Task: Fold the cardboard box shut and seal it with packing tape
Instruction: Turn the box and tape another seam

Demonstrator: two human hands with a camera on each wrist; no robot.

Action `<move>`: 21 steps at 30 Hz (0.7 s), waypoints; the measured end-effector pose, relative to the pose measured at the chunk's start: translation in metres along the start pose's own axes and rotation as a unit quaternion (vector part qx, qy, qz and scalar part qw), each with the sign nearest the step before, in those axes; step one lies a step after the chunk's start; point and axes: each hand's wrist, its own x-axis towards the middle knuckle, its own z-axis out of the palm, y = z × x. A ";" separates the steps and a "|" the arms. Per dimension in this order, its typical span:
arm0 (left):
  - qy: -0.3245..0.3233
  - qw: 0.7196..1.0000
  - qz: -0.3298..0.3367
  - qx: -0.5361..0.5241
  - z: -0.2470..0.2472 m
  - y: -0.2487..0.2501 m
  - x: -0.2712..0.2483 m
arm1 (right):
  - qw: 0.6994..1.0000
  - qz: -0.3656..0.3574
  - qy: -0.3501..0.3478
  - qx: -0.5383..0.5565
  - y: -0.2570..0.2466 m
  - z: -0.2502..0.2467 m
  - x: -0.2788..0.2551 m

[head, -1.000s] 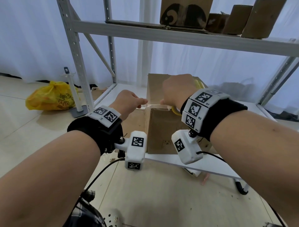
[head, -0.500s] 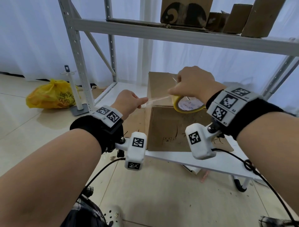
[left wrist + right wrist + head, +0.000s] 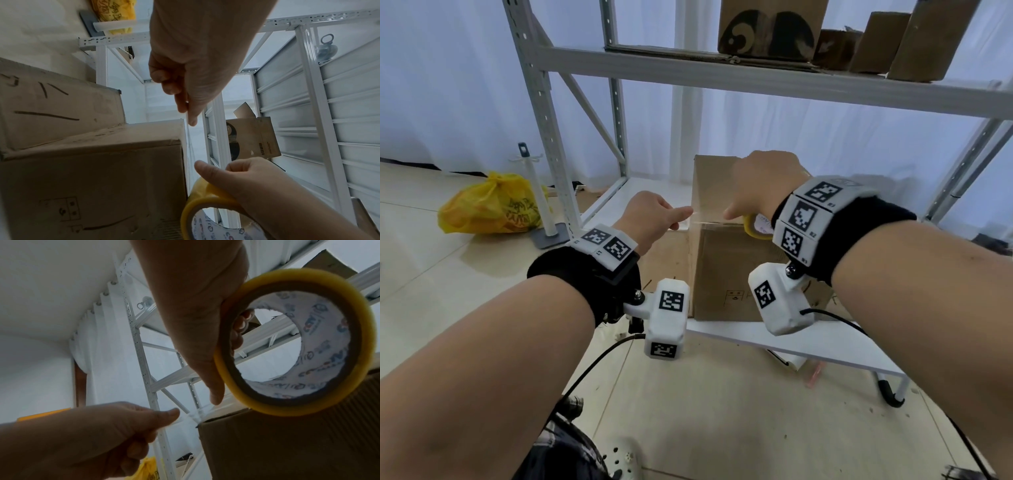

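Observation:
A brown cardboard box (image 3: 726, 270) stands shut on the low white shelf board (image 3: 822, 337). My left hand (image 3: 681, 217) is just left of the box's top corner and pinches the loose end of a clear tape strip (image 3: 700, 219). The strip runs right to a yellowish tape roll (image 3: 755, 231), which my right hand (image 3: 736, 214) grips over the box's near top edge. In the right wrist view, fingers pass through the roll (image 3: 292, 344) and the strip (image 3: 192, 415) meets the box corner (image 3: 205, 421). The left wrist view shows thumb and finger (image 3: 186, 108) pinching beside the box (image 3: 92, 178).
A white metal rack (image 3: 541, 113) frames the box; its upper shelf (image 3: 756, 73) carries several cardboard boxes. A yellow plastic bag (image 3: 489, 209) and a white post on a grey base (image 3: 544, 219) sit on the tiled floor at left. Flat cardboard (image 3: 667, 260) lies left of the box.
My right hand has come down and left with the roll, from raised above the box to its near top edge, so the stretched strip is shorter. My left hand keeps pinching the tape end.

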 end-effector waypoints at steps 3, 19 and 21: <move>0.001 1.000 0.004 0.011 -0.001 -0.001 0.001 | 0.999 0.002 -0.024 -0.027 -0.007 -0.001 0.004; -0.008 1.000 -0.012 0.027 0.003 -0.002 0.006 | 0.998 0.017 -0.046 -0.041 -0.008 0.000 0.014; -0.011 0.999 -0.014 0.040 0.003 -0.002 0.005 | 0.998 0.017 -0.044 -0.046 -0.008 0.000 0.013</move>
